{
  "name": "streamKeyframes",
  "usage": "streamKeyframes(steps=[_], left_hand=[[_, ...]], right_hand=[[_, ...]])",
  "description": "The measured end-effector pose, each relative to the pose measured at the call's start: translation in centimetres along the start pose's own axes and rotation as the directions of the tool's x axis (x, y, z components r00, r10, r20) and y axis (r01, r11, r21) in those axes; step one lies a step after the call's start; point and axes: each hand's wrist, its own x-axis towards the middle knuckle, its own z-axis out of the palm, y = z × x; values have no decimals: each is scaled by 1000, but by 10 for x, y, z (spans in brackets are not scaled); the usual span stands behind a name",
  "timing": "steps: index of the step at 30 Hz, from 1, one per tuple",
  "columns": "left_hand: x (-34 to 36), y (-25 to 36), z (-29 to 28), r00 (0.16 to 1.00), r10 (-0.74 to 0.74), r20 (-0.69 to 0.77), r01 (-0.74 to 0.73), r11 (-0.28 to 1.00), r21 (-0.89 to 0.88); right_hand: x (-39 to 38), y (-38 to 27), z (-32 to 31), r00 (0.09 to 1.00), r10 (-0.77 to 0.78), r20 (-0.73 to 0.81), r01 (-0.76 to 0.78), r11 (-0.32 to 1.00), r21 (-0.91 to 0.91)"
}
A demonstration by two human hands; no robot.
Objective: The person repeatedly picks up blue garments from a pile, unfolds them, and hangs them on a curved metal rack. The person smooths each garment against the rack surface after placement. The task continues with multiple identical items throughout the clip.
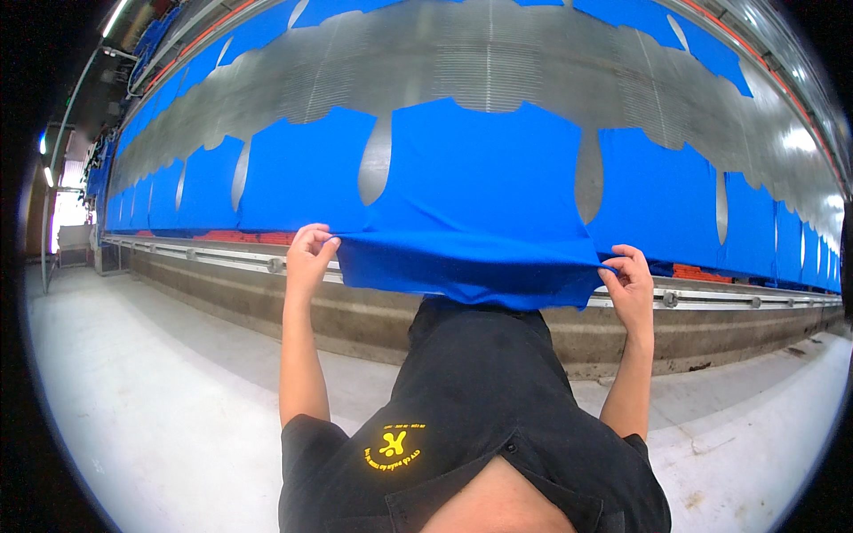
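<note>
Bright, even overhead lighting; tube lamps (114,16) glow at 11 o'clock and a blown-out opening (67,206) flares at 9 o'clock. Glare streaks the metal belt (498,62) toward 12 and 3 o'clock. Soft shadow falls on the floor (160,391) below the conveyor. Fisheye bending curves straight rails; black vignette rings the corners. Central focus is sharp, and the rim is softer.

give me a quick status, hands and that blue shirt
Left hand and right hand both pinching the hem of the blue shirt. Shirt lies on the metal belt, hem lifted off its edge. Nothing in the way.
</note>
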Motion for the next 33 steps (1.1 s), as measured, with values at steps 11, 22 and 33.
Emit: streamKeyframes(steps=[11,22,33], left_hand=[[-32,51,-43,972,-207,116,237,854,-462],[-38,56,-53,957,-273,95,281,802,-527],[0,5,0,978,-181,106,208,907,-367]], right_hand=[[-11,-30,-40,971,233,61,-236,869,435],[-11,-30,-49,963,230,138,-267,778,569],[3,16,-2,986,161,47,-165,886,434]])
